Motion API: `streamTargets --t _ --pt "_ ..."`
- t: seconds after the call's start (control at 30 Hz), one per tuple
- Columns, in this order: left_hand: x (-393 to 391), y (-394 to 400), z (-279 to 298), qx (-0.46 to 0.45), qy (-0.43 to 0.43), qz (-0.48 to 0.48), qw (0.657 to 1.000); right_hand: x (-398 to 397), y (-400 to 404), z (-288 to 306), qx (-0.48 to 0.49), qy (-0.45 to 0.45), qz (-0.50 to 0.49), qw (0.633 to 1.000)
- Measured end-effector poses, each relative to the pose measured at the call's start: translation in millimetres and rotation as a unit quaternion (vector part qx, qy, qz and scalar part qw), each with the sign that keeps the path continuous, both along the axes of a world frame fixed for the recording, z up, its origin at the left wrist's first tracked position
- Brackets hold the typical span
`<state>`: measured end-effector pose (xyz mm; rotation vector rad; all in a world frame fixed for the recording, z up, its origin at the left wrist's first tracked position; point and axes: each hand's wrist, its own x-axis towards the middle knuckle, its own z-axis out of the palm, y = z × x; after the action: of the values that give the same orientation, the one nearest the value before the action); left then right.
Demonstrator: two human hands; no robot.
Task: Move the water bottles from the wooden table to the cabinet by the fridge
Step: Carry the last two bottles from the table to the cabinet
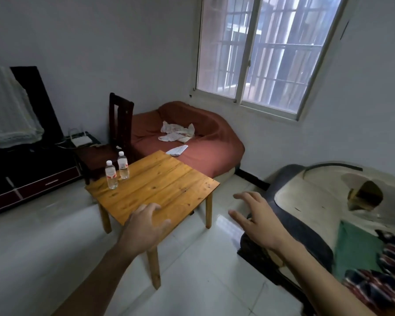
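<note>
Here, two clear plastic water bottles with white caps and red-and-white labels stand upright on the small square wooden table (160,179), their long axes vertical and caps pointing up. The nearer bottle (111,174) and the farther bottle (123,165) sit just beside each other at the table's far left corner, well beyond the fingertips of both hands. The left hand (144,226) hovers above the table's near edge, palm down, fingers (152,207) loosely curled and slightly apart, holding nothing. The right hand (258,220) hangs over the white tiled floor (55,242) to the right of the table, its fingers (242,196) spread wide and empty. Past the right fingers lies a dark-framed cream sofa (310,201). Beyond the bottles stand a dark wooden chair (120,124) and a rust-red covered couch (192,142) beneath a barred window (271,53).
</note>
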<state>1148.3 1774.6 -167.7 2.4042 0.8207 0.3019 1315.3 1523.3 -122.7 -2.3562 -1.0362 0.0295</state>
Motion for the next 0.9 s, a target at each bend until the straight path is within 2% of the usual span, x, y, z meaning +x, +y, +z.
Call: streamTargets --t 0.1,0.23,0.37,0.6,0.9 --pt "43 25 -5 0.02 0.025 -0.003 0.999 53 34 -14 0.017 0.017 0.015 1.0" --pt "92 59 3 0.026 0.047 0.038 0.998 118 94 -18 0.002 0.057 0.062 0.996" --pt "117 101 10 0.027 0.035 0.093 0.995 165 159 -10 0.011 0.059 0.108 0.992" --pt "121 177 -9 0.007 0.065 0.164 0.984 196 263 -36 -0.038 0.078 0.174 0.981" --pt "158 323 -21 -0.019 0.009 0.169 0.985 226 400 -28 -0.082 0.042 0.185 0.978"
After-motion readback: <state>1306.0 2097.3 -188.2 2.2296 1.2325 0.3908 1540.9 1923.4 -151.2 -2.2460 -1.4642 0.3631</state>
